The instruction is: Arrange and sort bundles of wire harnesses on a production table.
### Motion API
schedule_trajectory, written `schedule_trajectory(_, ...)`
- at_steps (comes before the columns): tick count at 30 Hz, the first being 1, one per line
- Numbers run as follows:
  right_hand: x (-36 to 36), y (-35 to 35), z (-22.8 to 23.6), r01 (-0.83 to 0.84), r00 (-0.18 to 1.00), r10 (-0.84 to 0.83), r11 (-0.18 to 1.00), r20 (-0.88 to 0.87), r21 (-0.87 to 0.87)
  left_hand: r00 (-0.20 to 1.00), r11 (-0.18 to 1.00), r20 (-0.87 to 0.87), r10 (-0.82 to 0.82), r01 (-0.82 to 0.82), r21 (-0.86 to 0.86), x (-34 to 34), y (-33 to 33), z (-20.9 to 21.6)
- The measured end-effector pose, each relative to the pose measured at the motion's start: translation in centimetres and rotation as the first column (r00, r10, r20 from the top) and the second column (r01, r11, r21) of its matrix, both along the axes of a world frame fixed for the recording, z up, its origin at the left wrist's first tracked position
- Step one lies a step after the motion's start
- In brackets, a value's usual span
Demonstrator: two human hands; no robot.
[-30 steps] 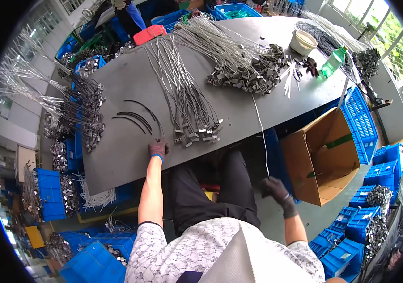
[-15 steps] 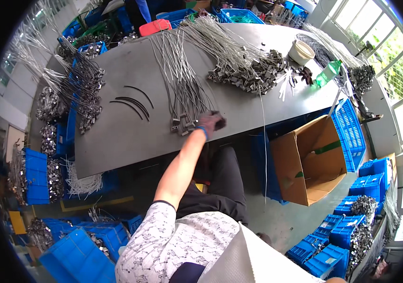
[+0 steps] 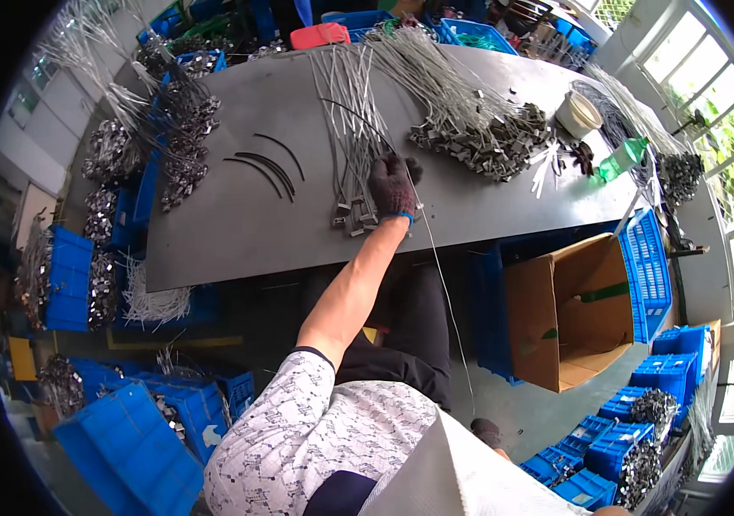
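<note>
My left hand (image 3: pixel 393 183), in a dark knitted glove, is closed over the right edge of a bundle of grey cables (image 3: pixel 351 112) on the table. A thin black strand (image 3: pixel 345 109) runs from its fingers toward the far left. A thin pale cable (image 3: pixel 448 297) trails from beside the hand over the table's near edge and down. Small metal connectors (image 3: pixel 355 217) end the bundle, just left of my wrist. Low down, beside the white cloth, a small part of my gloved right hand (image 3: pixel 485 430) shows near the cable's lower end; its fingers are mostly hidden.
Several black curved tubes (image 3: pixel 268 172) lie on the metal table (image 3: pixel 203 249). A larger cable pile (image 3: pixel 479 138), a pale tub (image 3: pixel 579 114) and a green bottle (image 3: pixel 623 160) are to the right. Below stands an open cardboard box (image 3: pixel 532 318); blue crates (image 3: pixel 68 279) flank the table.
My left hand has moved up and right and now closes by the black strand. The pale cable has shifted left and now trails from near it. The whole view has shifted slightly.
</note>
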State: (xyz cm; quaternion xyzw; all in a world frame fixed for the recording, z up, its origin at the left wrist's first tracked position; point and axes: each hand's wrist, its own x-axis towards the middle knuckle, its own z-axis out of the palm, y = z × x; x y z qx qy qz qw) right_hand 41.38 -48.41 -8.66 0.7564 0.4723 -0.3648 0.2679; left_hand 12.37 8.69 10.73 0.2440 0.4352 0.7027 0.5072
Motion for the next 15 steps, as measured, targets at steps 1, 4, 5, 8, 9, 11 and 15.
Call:
schedule_trajectory(1,0.3,-0.3,-0.3,-0.008,1.000,0.008,1.000,-0.007,-0.001,0.998,0.995,-0.038,0.056,-0.052,0.085,-0.6,0.1,0.4)
schedule_trajectory(4,0.9,-1.0,-1.3,-0.051,0.999,0.051,0.999,0.006,-0.017,0.987,0.982,-0.132,0.092,-0.068,0.178,-1.2,-0.6,0.5)
schedule_trajectory(5,1.0,-1.1,-1.7,-0.093,0.996,0.093,0.995,-0.012,0.021,0.976,0.986,-0.205,0.069,-0.035,0.165,-1.1,-1.0,0.1)
schedule_trajectory(8,0.6,-0.1,-1.9,-0.096,0.994,0.101,0.990,-0.042,0.103,0.919,0.990,-0.388,-0.066,0.108,0.088,-0.7,-2.3,-1.6)
schedule_trajectory(9,0.2,0.9,-1.6,-0.057,0.997,0.063,0.990,-0.043,0.126,0.894,0.966,-0.367,-0.257,0.253,-0.061,-0.5,-2.7,-2.4)
schedule_trajectory(11,-0.9,3.7,0.1,-0.057,0.988,0.092,0.962,-0.120,0.267,0.788,0.899,-0.438,-0.433,0.409,-0.154,0.3,-4.8,-4.5)
schedule_trajectory(15,-4.9,18.2,4.4,0.101,0.951,0.193,0.549,-0.243,0.830,0.640,0.767,-0.444,-0.628,0.605,-0.214,3.6,-11.5,-8.4)
